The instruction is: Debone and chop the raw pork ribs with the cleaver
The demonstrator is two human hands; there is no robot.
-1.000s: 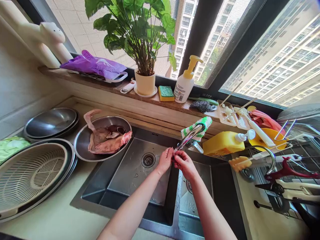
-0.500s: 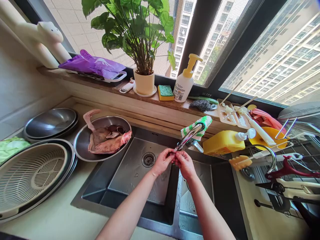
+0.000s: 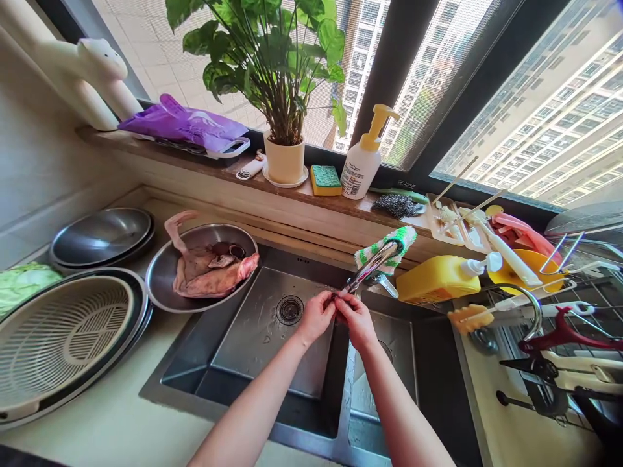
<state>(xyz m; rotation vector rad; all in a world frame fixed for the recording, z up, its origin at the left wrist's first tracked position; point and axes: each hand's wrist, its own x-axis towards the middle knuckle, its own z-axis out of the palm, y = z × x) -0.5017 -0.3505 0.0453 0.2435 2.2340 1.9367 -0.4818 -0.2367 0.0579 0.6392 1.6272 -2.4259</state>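
Head view: how are the arms set?
– Both reach up from the bottom edge; left hand (image 3: 318,318) and right hand (image 3: 356,316) meet just under the faucet (image 3: 372,264) tip, over the sink (image 3: 267,331).
– Fingers?
– Pinched together, both hands, on a small dark piece (image 3: 333,296).
– Hidden?
– Most of that piece; can't identify it. Right drain (image 3: 388,350) mostly behind the wrist. Upper arms cut off.

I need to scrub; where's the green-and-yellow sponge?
In the head view, the sponge sits on the windowsill, right of the potted plant and left of the white pump bottle.
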